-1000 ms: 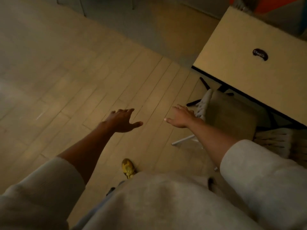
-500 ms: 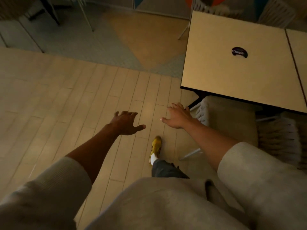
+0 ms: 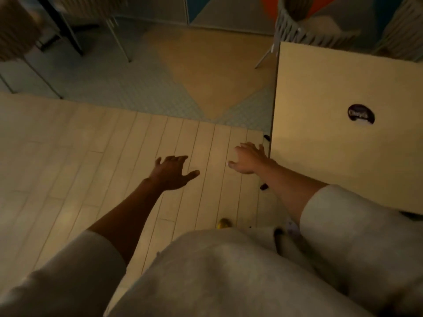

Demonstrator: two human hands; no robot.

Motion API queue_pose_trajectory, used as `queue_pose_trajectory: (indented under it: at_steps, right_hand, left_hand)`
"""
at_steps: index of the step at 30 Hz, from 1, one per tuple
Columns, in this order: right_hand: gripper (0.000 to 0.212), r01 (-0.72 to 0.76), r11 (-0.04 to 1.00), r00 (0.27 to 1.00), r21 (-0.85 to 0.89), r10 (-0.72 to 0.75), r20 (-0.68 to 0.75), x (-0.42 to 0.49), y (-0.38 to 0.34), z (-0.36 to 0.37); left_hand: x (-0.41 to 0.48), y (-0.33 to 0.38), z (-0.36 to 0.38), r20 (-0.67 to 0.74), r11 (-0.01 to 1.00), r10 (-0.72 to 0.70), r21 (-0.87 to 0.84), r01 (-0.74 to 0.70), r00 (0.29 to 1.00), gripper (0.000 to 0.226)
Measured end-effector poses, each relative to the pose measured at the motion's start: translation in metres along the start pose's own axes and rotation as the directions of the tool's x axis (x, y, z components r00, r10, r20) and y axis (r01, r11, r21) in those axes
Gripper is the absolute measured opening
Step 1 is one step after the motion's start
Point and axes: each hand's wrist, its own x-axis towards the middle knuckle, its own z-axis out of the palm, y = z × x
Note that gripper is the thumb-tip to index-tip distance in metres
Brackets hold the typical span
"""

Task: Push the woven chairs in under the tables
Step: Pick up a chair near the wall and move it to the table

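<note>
Left grip (image 3: 175,172): hung wide, empty, probably for balance.
Right grip (image 3: 249,159): spread empty beside pale square wooden worktop (image 3: 343,179), 3 o'clock.

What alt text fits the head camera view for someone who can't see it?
Seen from above, a person's open left hand and right hand reach forward over a pale plank floor, holding nothing, the right beside the edge of a tan table. A woven chair stands at the table's far side.
</note>
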Motion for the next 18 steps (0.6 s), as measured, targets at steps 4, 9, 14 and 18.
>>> queue_pose_trajectory:
  at_steps: [4, 9, 14, 18]
  right_hand:
    - [0.08, -0.014, 0.998, 1.0, -0.059, 0.016, 0.023, 0.065, 0.0, -0.05]
    - [0.08, -0.083, 0.994, 0.994, -0.072, 0.088, 0.066, 0.145, -0.007, -0.089]
    - [0.082, -0.181, 0.983, 0.977, 0.01, 0.179, 0.115, 0.205, -0.029, -0.128]
    - [0.08, -0.307, 0.945, 0.952, 0.108, 0.306, 0.025, 0.257, -0.027, -0.176]
  left_hand:
    - [0.062, -0.027, -0.034, 0.014, 0.999, -0.01, -0.04, 0.011, 1.0, 0.092]
    - [0.153, -0.077, -0.075, 0.01, 0.999, 0.014, -0.049, -0.013, 1.0, 0.092]
    - [0.24, -0.122, -0.133, 0.052, 0.995, 0.093, -0.023, -0.092, 0.994, 0.089]
    - [0.321, -0.156, -0.204, 0.035, 0.978, 0.198, 0.067, -0.2, 0.98, 0.089]
